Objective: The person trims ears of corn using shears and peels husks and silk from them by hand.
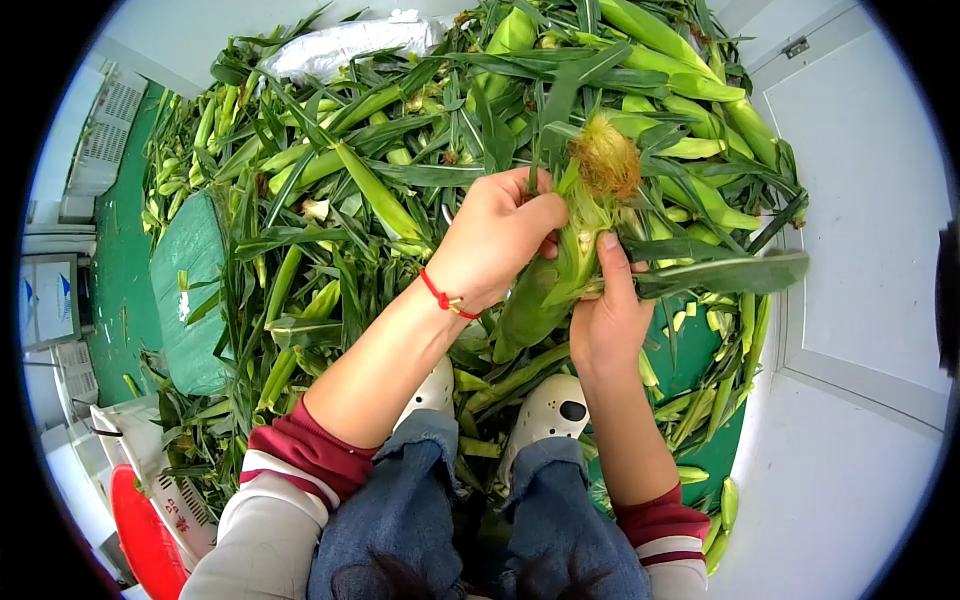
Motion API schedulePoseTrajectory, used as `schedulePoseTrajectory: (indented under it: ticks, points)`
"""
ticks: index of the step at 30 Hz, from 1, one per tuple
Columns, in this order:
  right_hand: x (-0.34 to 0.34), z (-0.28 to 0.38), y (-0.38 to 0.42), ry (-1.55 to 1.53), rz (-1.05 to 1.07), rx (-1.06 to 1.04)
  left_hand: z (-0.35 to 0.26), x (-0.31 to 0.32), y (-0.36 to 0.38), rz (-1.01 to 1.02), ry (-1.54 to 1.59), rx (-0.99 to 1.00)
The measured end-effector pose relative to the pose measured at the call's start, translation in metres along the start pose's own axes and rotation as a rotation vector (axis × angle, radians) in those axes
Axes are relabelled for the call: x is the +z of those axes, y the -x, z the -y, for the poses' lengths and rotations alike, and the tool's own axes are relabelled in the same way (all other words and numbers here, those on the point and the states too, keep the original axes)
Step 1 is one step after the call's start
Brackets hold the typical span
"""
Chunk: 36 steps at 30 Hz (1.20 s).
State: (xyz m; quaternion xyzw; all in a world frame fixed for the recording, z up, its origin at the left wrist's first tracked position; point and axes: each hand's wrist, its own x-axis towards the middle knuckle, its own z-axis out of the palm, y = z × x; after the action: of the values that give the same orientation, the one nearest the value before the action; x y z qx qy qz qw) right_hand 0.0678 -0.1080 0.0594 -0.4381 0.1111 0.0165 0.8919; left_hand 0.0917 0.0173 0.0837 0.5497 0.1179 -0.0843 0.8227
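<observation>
An ear of corn (540, 300) in green husk is held up before me, tilted, with its tip pointing away. Brown-yellow silk (606, 158) tufts out at the tip, and a pale patch shows where the husk parts below it. My left hand (500, 232), with a red cord bracelet on the wrist, pinches husk leaves near the tip. My right hand (612, 318) is closed around the ear's right side, its thumb lying along the husk. Some fingers of both hands are hidden behind the ear.
A heap of unhusked corn and leaves (380, 190) spreads ahead and to the left. A silvery-white bag (350, 48) lies on it. At left are a green rounded object (190, 295), a white crate (185, 500) and a red basin (140, 535). White panels (860, 200) stand at right.
</observation>
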Motion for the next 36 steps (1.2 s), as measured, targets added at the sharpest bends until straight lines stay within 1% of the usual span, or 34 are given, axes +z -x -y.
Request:
schedulePoseTrajectory:
  ticks: [1,3,5,6,7,8,9,10,11,14,15,17,18,21,22,25,26,29,30,33,36]
  points:
    - [-0.003,0.001,-0.001,-0.011,0.004,0.025,0.003,0.0,-0.001,0.012,0.091,-0.037]
    - [-0.007,0.001,-0.004,-0.041,0.014,0.074,0.008,-0.001,-0.002,0.008,0.126,-0.056]
    - [-0.008,0.003,-0.005,0.066,0.006,0.034,0.013,-0.001,-0.003,-0.001,0.15,-0.046]
    - [-0.008,0.003,-0.006,0.116,0.003,0.013,0.014,0.001,-0.002,-0.007,0.018,0.005]
    - [-0.01,0.004,-0.004,0.388,0.061,-0.121,0.016,0.004,0.003,-0.013,-0.115,0.055]
    - [-0.01,0.008,-0.004,0.458,0.134,-0.189,0.02,0.006,0.006,-0.018,-0.241,0.105]
    - [-0.008,0.014,-0.003,0.531,0.206,-0.258,0.022,0.009,0.008,-0.006,-0.278,0.097]
    - [-0.017,0.018,-0.005,0.648,0.144,-0.18,0.025,0.011,0.011,-0.023,-0.245,0.093]
    - [-0.02,0.016,-0.006,0.545,0.08,-0.178,0.028,0.014,0.013,-0.039,-0.211,0.088]
    - [-0.013,0.01,-0.005,0.198,-0.119,-0.16,0.034,0.021,0.013,-0.029,0.052,0.043]
    - [-0.014,0.013,-0.008,0.058,-0.165,-0.093,0.034,0.022,0.013,-0.069,0.221,0.001]
    - [-0.017,0.021,-0.019,-0.052,-0.219,0.012,0.034,0.021,0.01,-0.15,0.555,-0.082]
    - [-0.021,0.023,-0.025,-0.109,-0.198,0.035,0.037,0.016,0.009,-0.084,0.646,-0.109]
    - [-0.025,0.023,-0.026,-0.156,-0.205,0.07,0.043,0.006,0.01,-0.016,0.862,-0.14]
    - [-0.025,0.025,-0.026,-0.163,-0.195,0.079,0.046,0.001,0.011,0.093,0.923,-0.167]
    - [-0.03,0.021,-0.029,-0.214,-0.14,0.105,0.047,-0.002,0.009,0.135,0.94,-0.181]
    - [-0.032,0.02,-0.029,-0.204,-0.109,0.116,0.046,-0.002,0.01,0.095,0.951,-0.205]
    - [-0.029,0.023,-0.025,-0.24,-0.13,0.207,0.053,-0.007,0.008,0.116,1.009,-0.198]
    - [-0.029,0.025,-0.025,-0.22,-0.084,0.224,0.054,-0.007,0.008,0.1,1.004,-0.191]
    - [-0.03,0.025,-0.026,-0.239,-0.116,0.272,0.053,-0.008,0.009,0.113,1.021,-0.19]
    - [-0.033,0.023,-0.029,-0.253,-0.082,0.286,0.051,-0.01,0.01,0.167,1.052,-0.214]
